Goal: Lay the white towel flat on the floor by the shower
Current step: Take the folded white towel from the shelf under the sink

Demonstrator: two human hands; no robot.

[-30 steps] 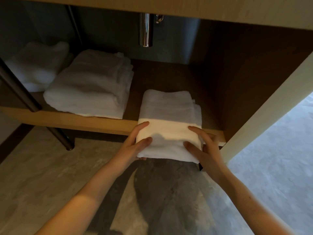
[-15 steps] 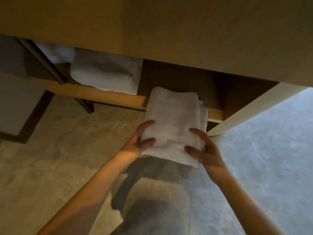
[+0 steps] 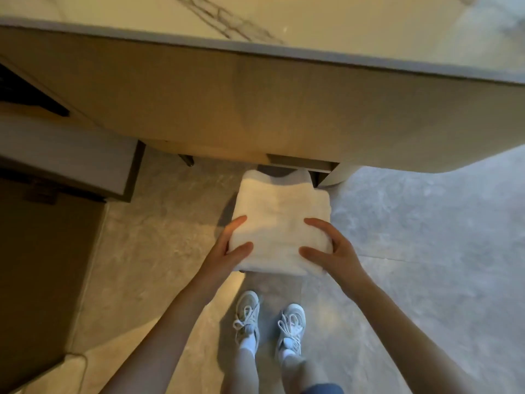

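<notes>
A folded white towel (image 3: 279, 217) hangs in the air in front of me, above the stone floor. My left hand (image 3: 227, 248) grips its left side, thumb on top and fingers underneath. My right hand (image 3: 331, 251) grips its right side the same way. The towel's far edge lies in the shadow just under the vanity's front edge. The shower is not in view.
A wooden vanity (image 3: 255, 109) with a marble top (image 3: 341, 21) fills the upper part of the view. My two white sneakers (image 3: 268, 319) stand on the grey stone floor (image 3: 426, 237) below the towel. A dark cabinet or door (image 3: 42, 265) stands at the left.
Both hands have pulled the folded towel off the vanity's lower shelf and lifted it. I have stood up, so the shelf and the other towels are out of sight.
</notes>
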